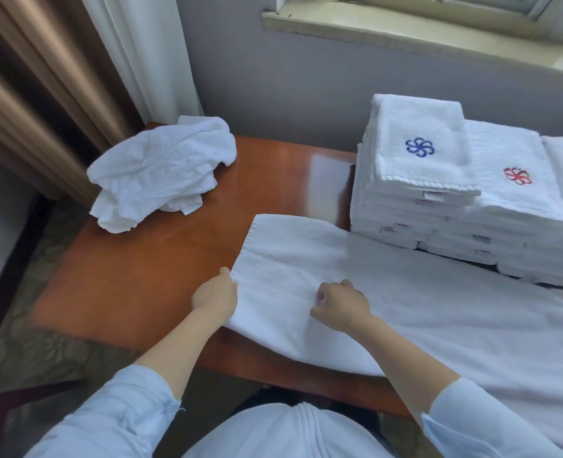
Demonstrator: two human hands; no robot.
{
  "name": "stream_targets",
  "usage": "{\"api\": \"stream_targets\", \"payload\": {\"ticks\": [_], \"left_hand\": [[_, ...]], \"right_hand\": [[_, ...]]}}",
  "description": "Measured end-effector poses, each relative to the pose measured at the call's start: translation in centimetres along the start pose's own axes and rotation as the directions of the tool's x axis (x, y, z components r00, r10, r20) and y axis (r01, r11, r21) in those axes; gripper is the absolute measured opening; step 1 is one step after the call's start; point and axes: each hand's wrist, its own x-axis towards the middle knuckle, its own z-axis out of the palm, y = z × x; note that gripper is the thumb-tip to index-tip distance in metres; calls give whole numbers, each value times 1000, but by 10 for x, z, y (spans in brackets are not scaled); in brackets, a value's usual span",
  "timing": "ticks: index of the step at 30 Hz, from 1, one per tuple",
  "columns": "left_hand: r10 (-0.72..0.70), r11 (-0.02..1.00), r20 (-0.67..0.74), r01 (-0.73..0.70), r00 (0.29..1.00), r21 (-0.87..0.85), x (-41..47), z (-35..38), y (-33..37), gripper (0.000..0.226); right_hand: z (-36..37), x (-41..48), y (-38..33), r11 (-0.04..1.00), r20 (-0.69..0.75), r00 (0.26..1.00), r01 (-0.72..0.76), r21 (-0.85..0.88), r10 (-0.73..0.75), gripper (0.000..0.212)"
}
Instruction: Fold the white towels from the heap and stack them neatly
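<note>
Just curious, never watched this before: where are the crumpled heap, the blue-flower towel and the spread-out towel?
crumpled heap (161, 166): head view, its rumpled middle.
blue-flower towel (420, 148): head view, on the blue emblem.
spread-out towel (405, 292): head view, its flat middle.

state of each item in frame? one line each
Flat towel: laid out on the table, overhanging its near edge.
Heap: crumpled, unfolded, at the far left corner.
Blue-emblem stack: folded, piled, the taller one.
Red-emblem stack: folded, piled, lower, against the blue one's right.
Left hand: grips the flat towel's left edge.
Right hand: fingers curled, pinching the flat towel's fabric.
</note>
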Motion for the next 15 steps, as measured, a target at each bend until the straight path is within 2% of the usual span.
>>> {"api": "stream_targets", "payload": {"ticks": [3, 7, 13, 15], "left_hand": [[58, 998, -66, -58, 996, 2, -4, -1, 1, 24], [91, 992, -204, -107, 975, -70, -7, 0, 5, 21], [24, 995, -209, -44, 978, -93, -2, 5, 10, 20], [38, 993, -249, -65, 968, -100, -3, 10, 15, 25]], "right_hand": [[2, -2, 0, 999, -19, 999, 31, -26, -31, 16], [3, -3, 2, 999, -178, 983, 44, 15, -41, 13], [6, -2, 11, 996, -231, 973, 46, 76, -27, 18], [6, -3, 17, 993, -231, 972, 58, 101, -34, 22]]}}
